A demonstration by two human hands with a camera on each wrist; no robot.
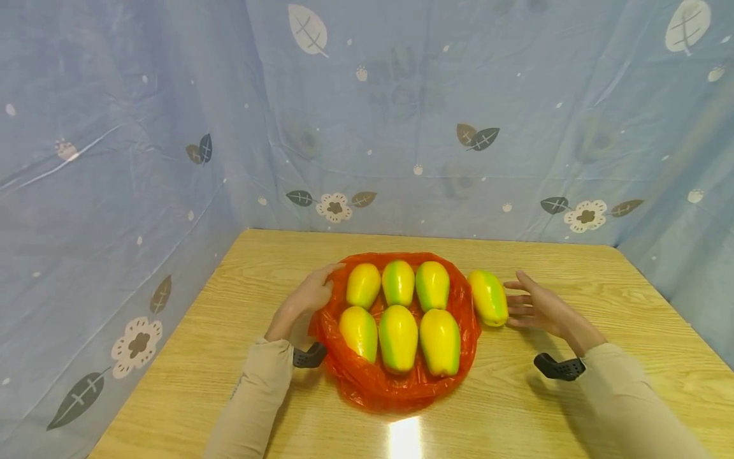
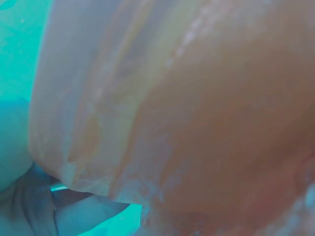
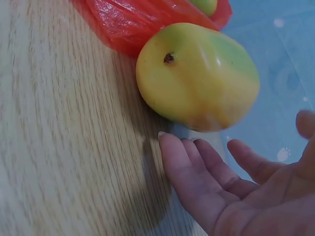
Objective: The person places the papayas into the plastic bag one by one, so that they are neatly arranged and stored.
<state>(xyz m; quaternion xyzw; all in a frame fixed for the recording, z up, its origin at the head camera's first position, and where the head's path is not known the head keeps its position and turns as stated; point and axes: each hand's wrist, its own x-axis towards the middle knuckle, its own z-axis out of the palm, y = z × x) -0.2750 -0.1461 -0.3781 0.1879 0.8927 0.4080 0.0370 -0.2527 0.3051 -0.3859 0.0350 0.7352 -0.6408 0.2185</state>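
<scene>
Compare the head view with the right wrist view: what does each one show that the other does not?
Only the head view shows the left hand touching the rim of the red plastic bag, six yellow-green fruits in two rows on that bag, and the blue curtain around the wooden table.

Only the right wrist view shows the dark stem spot on the loose fruit.

Both show that fruit lying on the table just outside the bag, with the right hand open beside it, fingers straight and close to it.
</scene>
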